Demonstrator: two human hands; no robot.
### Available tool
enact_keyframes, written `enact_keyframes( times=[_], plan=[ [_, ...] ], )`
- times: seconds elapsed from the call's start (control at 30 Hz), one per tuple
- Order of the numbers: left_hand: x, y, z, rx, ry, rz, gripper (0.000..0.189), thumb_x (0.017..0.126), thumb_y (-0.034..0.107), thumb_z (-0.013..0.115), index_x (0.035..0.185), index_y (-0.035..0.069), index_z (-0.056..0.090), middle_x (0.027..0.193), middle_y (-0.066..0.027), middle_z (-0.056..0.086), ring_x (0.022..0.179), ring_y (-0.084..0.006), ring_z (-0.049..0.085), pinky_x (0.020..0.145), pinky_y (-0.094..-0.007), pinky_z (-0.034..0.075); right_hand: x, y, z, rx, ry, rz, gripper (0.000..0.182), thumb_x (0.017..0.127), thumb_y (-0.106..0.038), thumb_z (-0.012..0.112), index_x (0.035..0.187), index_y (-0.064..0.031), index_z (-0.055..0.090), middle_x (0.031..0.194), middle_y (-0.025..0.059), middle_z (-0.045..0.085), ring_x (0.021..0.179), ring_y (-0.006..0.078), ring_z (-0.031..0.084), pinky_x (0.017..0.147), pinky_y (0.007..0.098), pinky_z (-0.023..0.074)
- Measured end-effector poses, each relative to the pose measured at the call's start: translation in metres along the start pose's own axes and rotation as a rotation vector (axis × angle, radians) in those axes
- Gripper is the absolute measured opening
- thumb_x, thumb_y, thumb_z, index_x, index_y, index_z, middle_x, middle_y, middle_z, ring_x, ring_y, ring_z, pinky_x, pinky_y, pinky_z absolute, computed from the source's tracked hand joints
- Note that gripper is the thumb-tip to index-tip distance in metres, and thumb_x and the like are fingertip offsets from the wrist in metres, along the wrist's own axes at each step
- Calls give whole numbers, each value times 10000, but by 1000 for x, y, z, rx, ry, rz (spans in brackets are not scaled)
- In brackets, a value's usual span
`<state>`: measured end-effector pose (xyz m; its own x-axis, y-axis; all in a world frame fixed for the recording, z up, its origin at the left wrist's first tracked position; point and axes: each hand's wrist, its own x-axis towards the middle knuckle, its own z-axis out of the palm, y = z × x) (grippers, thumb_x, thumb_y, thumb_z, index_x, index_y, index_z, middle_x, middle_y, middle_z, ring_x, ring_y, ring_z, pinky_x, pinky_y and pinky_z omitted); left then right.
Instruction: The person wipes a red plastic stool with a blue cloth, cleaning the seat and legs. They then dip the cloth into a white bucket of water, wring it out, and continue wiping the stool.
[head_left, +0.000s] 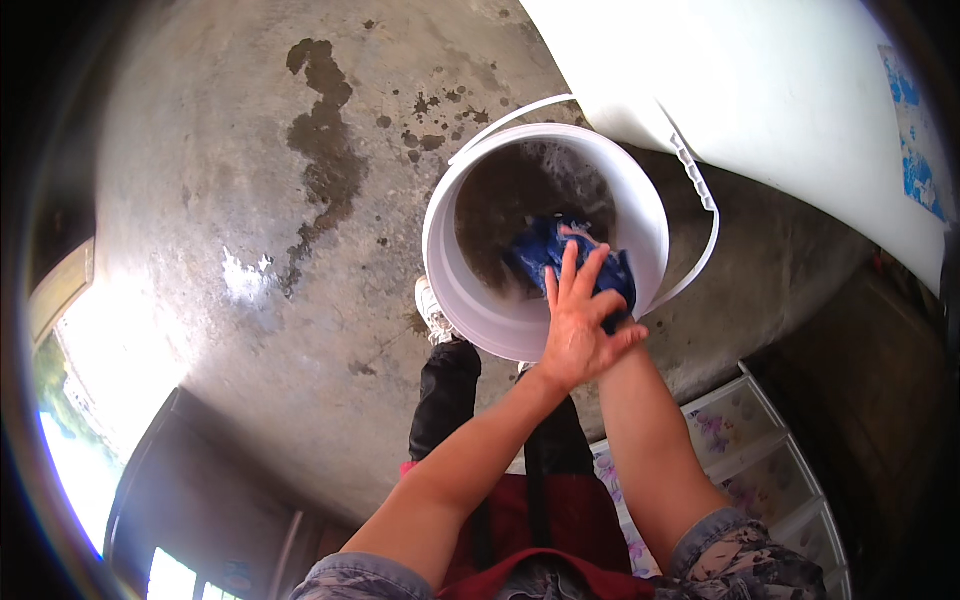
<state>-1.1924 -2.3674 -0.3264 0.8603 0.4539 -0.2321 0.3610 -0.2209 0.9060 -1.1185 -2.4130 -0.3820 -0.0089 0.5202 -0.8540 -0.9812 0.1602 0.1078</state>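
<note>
A white plastic bucket (545, 330) with a white handle stands on the floor, holding dark, slightly foamy water (499, 195). Inside it, a wet blue cloth (536, 251) is bunched near the right wall. My left hand (581, 319) is over the near right part of the bucket, fingers spread, crossing above my right wrist. My right hand (589, 238) is mostly covered by the cloth and my left hand; some fingers show among the folds, so its grip is partly hidden.
The concrete floor (225, 172) has a long wet patch (326, 142) and scattered drops. A large white object (720, 82) fills the upper right. A drawer unit with flower prints (739, 420) stands at lower right. My shoe (433, 309) is beside the bucket.
</note>
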Motion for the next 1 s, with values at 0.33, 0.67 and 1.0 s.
enact_keyframes(
  times=[0.33, 0.67, 1.0],
  plan=[
    [72, -90, 7, 167, 239, 1, 162, 702, 192, 657, 649, 56, 585, 812, -114, 596, 727, -339, 579, 627, -440, 478, 80, 13, -64, 48, 150, -347, 309, 922, -345, 457, 1077, -110, 585, 975, 46, 622, 873, 187, 615, 753, 335, 509],
    [107, -197, -1, 264, 375, -746, 505, 761, 422, 630, 1038, 1, 615, 1039, -236, 612, 956, -358, 603, 842, -441, 467, 43, 0, -28, -405, 786, -351, 664, 723, -487, 681, 1248, -129, 491, 1285, 119, 452, 1162, 287, 430, 897, 466, 393],
    [15, -31, 4, 113, 99, 38, 218, 590, 84, 679, 798, 102, 618, 860, -70, 543, 795, -285, 571, 615, -385, 479, 66, -39, -66, -112, -40, -21, 491, 799, -586, 559, 934, -117, 619, 796, 69, 632, 666, 236, 611, 628, 345, 518]
  ],
)
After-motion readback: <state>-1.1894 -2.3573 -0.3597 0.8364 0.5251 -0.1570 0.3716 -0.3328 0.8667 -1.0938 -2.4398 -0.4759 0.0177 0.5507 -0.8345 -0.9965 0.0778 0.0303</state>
